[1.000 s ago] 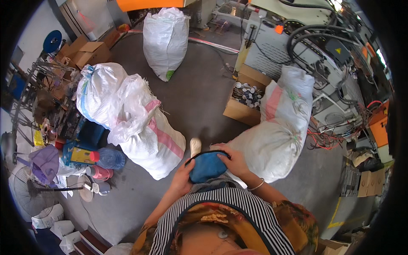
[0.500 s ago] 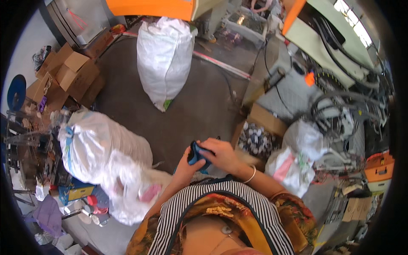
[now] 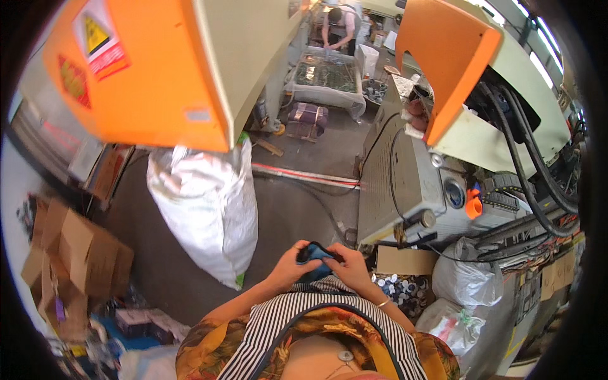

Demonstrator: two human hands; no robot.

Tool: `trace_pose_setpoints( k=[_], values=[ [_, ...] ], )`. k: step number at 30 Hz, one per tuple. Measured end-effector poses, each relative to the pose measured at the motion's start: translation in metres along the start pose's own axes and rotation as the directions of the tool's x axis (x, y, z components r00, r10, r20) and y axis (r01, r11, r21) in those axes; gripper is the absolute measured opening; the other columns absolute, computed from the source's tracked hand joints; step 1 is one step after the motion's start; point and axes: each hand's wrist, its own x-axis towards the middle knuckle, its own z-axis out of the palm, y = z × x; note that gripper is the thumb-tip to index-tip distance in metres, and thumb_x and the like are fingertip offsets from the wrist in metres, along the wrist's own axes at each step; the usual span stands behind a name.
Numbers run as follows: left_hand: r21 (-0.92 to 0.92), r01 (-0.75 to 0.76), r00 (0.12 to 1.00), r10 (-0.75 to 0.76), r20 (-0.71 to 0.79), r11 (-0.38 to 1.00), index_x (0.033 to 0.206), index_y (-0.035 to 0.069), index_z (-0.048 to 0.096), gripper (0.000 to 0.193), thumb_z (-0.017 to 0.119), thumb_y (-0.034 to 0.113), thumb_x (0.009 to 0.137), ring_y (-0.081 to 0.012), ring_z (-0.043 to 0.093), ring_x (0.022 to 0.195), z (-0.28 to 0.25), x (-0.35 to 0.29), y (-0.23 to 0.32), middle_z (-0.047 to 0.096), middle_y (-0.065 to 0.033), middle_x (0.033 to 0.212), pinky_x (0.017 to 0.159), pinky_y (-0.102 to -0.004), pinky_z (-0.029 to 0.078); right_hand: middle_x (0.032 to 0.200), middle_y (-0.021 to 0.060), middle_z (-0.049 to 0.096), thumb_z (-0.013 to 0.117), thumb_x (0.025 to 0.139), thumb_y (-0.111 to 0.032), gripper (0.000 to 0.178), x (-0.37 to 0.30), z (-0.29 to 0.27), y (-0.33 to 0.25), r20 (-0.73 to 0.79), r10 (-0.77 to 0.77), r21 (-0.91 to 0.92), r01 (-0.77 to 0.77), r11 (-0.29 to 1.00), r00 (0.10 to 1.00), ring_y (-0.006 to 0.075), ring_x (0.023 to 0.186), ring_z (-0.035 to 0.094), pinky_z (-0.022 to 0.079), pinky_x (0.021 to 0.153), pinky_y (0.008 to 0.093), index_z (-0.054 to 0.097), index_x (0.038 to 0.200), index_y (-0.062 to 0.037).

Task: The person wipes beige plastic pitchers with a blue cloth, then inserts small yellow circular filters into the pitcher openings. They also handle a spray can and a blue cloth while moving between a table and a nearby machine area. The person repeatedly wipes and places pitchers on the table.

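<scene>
In front of my striped apron [image 3: 329,285], both hands grip a small piece of cloth [image 3: 311,261], blue inside with a dark rim. My left hand [image 3: 287,269] pinches its left side. The fingers of my right hand [image 3: 352,271] are closed on its right side, with the thumb against the blue face. The cloth stands partly spread between the two hands, like a small pouch; its exact kind I cannot make out. A bangle [image 3: 384,303] circles my right wrist.
A tall white sack [image 3: 212,212] stands ahead, below an orange machine panel [image 3: 145,69]. Cardboard boxes [image 3: 88,253] lie left. Right are a grey machine [image 3: 402,183], a carton of small round parts [image 3: 399,292] and plastic bags [image 3: 465,275]. Another person [image 3: 342,28] bends over a lined bin [image 3: 329,95].
My view has shifted forward and up; the orange panel looms larger and the white sack sits lower and further left. The cloth is spread wider between my hands.
</scene>
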Motion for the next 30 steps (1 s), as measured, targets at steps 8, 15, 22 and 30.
trace_pose_setpoints(
  k=[8,15,22,30],
  values=[
    [0.136,0.062,0.996,-0.07,0.055,0.989,0.118,0.002,0.061,0.033,0.075,0.016,0.091,-0.012,0.059,0.095,-0.069,0.338,0.044,0.065,-0.0034,0.103,0.085,-0.0285,0.049,0.086,0.0069,0.071,0.071,0.09,-0.006,0.016,0.307,-0.091,0.114,0.056,0.137,0.212,-0.145,0.966,0.989,0.0099,0.075,0.066,0.052,0.068,0.0263,0.067,0.105,-0.0015],
    [-0.237,0.102,0.956,-0.162,-0.246,0.966,0.127,0.002,0.058,0.04,0.074,0.011,0.092,-0.0126,0.06,0.099,-0.153,0.537,0.133,0.064,-0.003,0.108,0.088,-0.0277,0.05,0.085,0.0028,0.067,0.064,0.099,-0.015,0.016,0.588,-0.168,0.111,0.099,0.089,0.403,-0.122,0.907,0.991,0.0086,0.076,0.062,0.052,0.07,0.0252,0.062,0.106,-0.0011],
    [-0.317,0.195,0.882,-0.308,-0.358,0.928,0.121,0.001,0.061,0.03,0.07,0.015,0.096,-0.0171,0.065,0.099,-0.238,0.775,0.116,0.069,-0.0066,0.111,0.088,-0.0325,0.053,0.079,0.0034,0.067,0.061,0.101,-0.017,0.016,0.791,-0.224,0.247,0.072,0.364,0.433,-0.358,0.828,0.929,0.0088,0.073,0.061,0.05,0.065,0.0253,0.064,0.1,-0.001],
    [-0.378,0.171,0.942,-0.263,-0.207,0.91,0.12,0.002,0.061,0.029,0.066,0.022,0.099,-0.0222,0.069,0.102,-0.262,1.081,0.232,0.07,-0.0101,0.113,0.089,-0.0399,0.057,0.08,0.0047,0.07,0.061,0.1,-0.019,0.015,0.999,-0.334,0.412,-0.168,0.67,0.623,-0.449,0.64,0.723,0.0103,0.067,0.062,0.05,0.062,0.025,0.066,0.099,-0.0042]
  ],
)
